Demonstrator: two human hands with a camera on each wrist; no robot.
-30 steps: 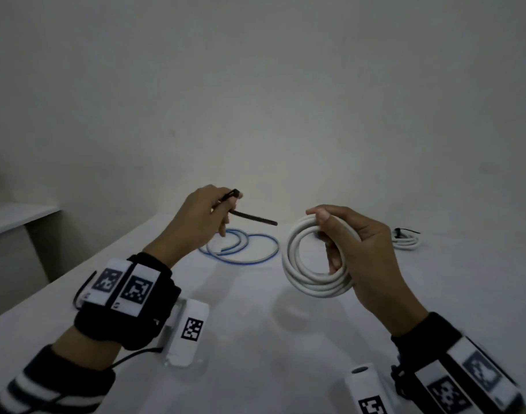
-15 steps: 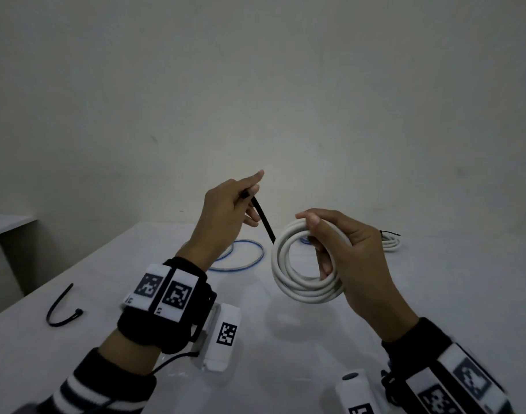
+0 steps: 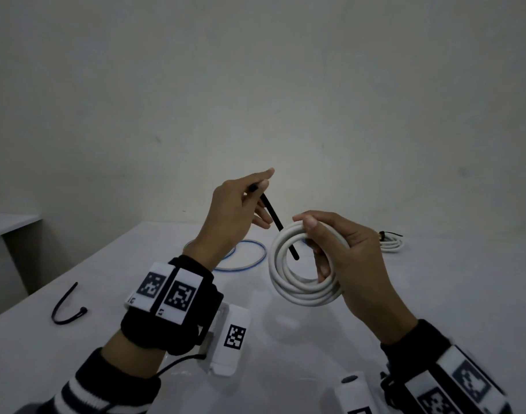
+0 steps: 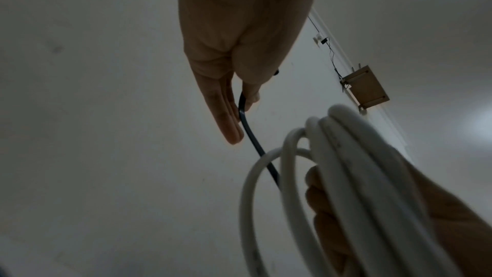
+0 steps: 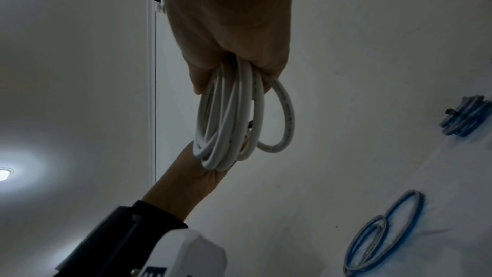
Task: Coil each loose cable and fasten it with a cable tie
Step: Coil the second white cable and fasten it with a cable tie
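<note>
My right hand (image 3: 320, 245) grips a coiled white cable (image 3: 297, 289) and holds it upright above the table; the right wrist view shows the coil (image 5: 229, 117) bunched in the fist. My left hand (image 3: 257, 188) pinches the head end of a black cable tie (image 3: 273, 218) between thumb and forefinger. The tie slants down to the right, and its tip sits inside the coil's opening. In the left wrist view the tie (image 4: 249, 132) runs from my fingers (image 4: 226, 117) behind the coil's (image 4: 354, 176) outer loop.
A loose blue cable (image 3: 249, 258) lies in loops on the white table (image 3: 136, 273) behind my left hand. A tied white coil (image 3: 391, 245) sits at the back right, a tied blue coil (image 5: 466, 117) beyond. A spare black tie (image 3: 65, 310) lies at the left.
My left hand rose and swung the tie from pointing sideways to slanting downward. Its tip moved into the opening of the white coil. The right hand kept its grip.
</note>
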